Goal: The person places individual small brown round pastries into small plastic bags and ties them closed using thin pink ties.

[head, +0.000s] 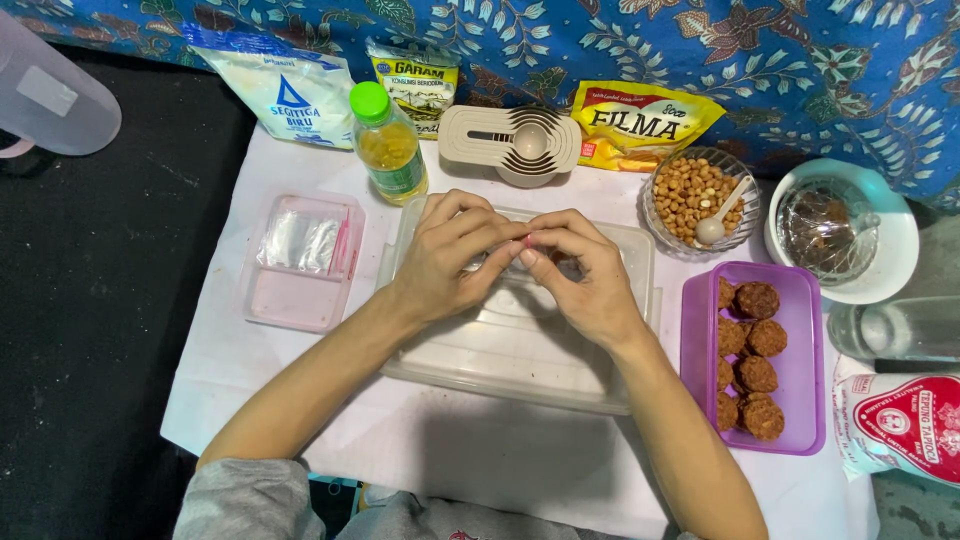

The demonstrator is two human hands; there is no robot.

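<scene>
A small object, too hidden to be identified, is pinched between the fingertips of the left hand (450,262) and right hand (585,275), both grips closed together over a clear plastic container (520,350) at the table's (480,460) centre. A purple tray of brown fried balls (800,370) is seen right, a peanut bowl (700,200) far right.

One camera only, up on my head, looking steeply down. It sits close over the worktop (520,470), facing the patterned cloth (700,50) at the far edge.
</scene>
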